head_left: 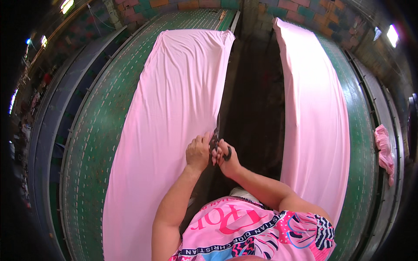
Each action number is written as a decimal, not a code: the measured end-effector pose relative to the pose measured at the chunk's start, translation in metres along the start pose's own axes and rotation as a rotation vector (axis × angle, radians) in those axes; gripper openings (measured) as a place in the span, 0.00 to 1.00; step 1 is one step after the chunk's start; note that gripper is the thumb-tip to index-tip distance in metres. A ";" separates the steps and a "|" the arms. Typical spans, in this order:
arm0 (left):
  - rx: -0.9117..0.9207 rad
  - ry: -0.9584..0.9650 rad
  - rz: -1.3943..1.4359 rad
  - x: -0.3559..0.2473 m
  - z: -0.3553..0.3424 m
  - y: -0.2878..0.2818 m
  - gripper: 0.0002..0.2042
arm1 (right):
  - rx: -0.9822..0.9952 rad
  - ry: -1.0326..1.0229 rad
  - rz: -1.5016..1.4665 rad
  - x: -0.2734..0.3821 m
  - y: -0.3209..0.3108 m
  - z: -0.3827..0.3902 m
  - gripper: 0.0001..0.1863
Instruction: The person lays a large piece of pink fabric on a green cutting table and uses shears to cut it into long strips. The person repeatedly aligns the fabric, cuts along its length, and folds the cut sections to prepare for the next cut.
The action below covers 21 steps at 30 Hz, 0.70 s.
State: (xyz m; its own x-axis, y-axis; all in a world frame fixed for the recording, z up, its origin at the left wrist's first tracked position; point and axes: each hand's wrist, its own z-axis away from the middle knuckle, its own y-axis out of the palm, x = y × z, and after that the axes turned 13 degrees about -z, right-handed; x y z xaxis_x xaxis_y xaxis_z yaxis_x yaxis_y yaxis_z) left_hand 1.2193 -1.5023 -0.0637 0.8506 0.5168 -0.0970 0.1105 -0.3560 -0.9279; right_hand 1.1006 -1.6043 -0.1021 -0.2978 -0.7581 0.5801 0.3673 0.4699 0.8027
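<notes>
A long sheet of pink fabric (170, 95) lies over the green table on my left, with soft folds running lengthwise. At the fabric's right edge my left hand (198, 152) is closed, its fingers pinching the cloth. Just right of it, my right hand (225, 157) grips a pair of scissors with dark handles (228, 153). The narrow blades point away from me along that same edge, close to my left fingertips. Whether cloth lies between the blades is too small to tell.
A second pink fabric (311, 108) covers part of the green table (352, 95) on the right. Between the tables runs a dark aisle (252, 95). A crumpled pink cloth (384, 150) hangs at the far right. Beyond the tables rises a multicoloured block wall (300, 8).
</notes>
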 end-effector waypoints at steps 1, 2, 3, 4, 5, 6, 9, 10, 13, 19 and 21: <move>0.021 0.008 -0.021 0.002 -0.014 0.007 0.21 | 0.032 -0.005 0.010 0.000 0.000 0.002 0.29; 0.050 0.021 -0.044 0.004 -0.025 0.012 0.20 | -0.004 0.040 -0.092 0.001 0.005 0.007 0.30; 0.074 0.050 -0.071 0.006 -0.030 0.014 0.18 | -0.015 0.063 -0.163 0.000 0.004 0.006 0.31; 0.094 0.085 -0.095 0.005 -0.032 0.013 0.16 | -0.027 0.078 -0.232 0.001 0.002 0.004 0.31; 0.107 0.116 -0.115 0.004 -0.033 0.013 0.15 | -0.034 0.094 -0.293 0.003 -0.001 -0.001 0.31; 0.130 0.135 -0.125 0.006 -0.030 0.013 0.15 | -0.069 0.124 -0.320 0.004 -0.005 -0.008 0.32; 0.190 0.118 -0.087 -0.004 -0.025 0.008 0.14 | -0.142 0.096 -0.257 0.003 -0.022 -0.034 0.31; 0.179 0.104 -0.068 -0.009 -0.026 0.006 0.13 | -0.171 0.109 -0.255 0.009 -0.022 -0.038 0.30; 0.170 0.015 -0.090 -0.005 -0.027 0.003 0.12 | -0.256 0.100 -0.246 0.026 -0.018 -0.052 0.27; 0.065 0.004 -0.044 0.001 -0.022 -0.008 0.12 | -0.170 -0.040 -0.252 0.042 -0.014 -0.067 0.22; 0.014 0.012 -0.030 0.002 -0.027 -0.015 0.12 | -0.176 -0.054 -0.362 0.052 -0.001 -0.071 0.21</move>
State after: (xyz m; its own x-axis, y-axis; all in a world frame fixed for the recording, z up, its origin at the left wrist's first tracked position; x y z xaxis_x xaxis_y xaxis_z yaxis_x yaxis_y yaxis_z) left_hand 1.2326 -1.5166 -0.0400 0.8533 0.5174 -0.0646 0.1292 -0.3298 -0.9352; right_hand 1.1470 -1.6763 -0.0822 -0.4798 -0.8333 0.2745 0.3737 0.0890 0.9233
